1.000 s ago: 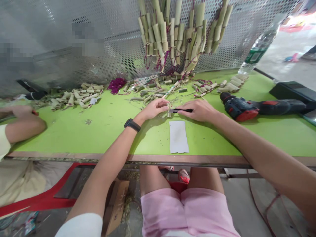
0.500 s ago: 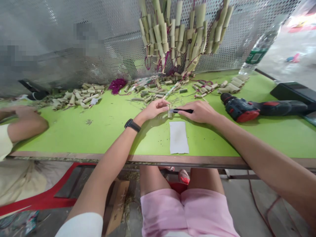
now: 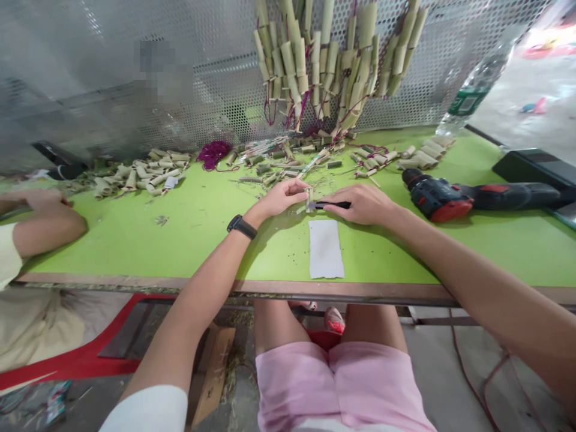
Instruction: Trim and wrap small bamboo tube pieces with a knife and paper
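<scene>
At mid-frame, the left hand (image 3: 284,197) pinches a short bamboo piece (image 3: 309,199) just beyond the white paper (image 3: 326,249), while the right hand (image 3: 362,203) holds a black-handled knife (image 3: 335,204) against it. Pressing too hard could make the blade (image 3: 314,205) skid into the left fingertips (image 3: 303,196).

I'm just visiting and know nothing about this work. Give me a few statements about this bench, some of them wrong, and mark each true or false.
1. The left hand holds a small bamboo piece, and the right hand holds a black-handled knife. True.
2. The white paper lies under the power drill. False: the white paper lies apart from the power drill, near the front edge of the green tabletop.
3. A black watch is on the left wrist. True.
4. The label on the plastic bottle is red. False: the label is green.
5. A bundle of purple string lies on the tabletop. True.
</scene>
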`<move>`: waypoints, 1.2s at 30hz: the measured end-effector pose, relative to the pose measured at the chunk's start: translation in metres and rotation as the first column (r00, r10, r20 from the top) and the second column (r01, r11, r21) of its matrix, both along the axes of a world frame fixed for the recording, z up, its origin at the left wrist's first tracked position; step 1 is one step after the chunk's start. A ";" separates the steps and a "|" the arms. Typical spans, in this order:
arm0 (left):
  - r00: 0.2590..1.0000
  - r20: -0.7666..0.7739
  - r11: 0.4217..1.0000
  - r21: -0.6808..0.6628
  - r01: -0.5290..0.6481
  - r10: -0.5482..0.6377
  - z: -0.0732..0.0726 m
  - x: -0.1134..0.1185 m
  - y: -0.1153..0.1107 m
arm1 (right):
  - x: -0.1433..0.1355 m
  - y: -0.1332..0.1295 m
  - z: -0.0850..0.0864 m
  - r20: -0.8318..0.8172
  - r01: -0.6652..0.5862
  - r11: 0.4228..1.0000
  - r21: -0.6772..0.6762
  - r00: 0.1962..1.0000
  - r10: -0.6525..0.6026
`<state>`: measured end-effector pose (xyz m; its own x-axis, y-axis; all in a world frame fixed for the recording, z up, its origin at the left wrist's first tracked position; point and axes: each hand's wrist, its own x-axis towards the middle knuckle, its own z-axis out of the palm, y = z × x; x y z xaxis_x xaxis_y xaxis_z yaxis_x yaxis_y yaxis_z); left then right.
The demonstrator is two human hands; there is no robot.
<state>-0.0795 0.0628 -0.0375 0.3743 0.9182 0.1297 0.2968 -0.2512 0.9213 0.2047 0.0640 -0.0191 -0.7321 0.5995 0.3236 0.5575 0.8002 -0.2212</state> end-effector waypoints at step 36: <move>1.000 -0.023 0.999 -0.043 -0.014 0.014 0.003 -0.002 -0.001 | -0.002 0.001 -0.010 -0.102 0.032 0.999 0.040 0.994 -0.028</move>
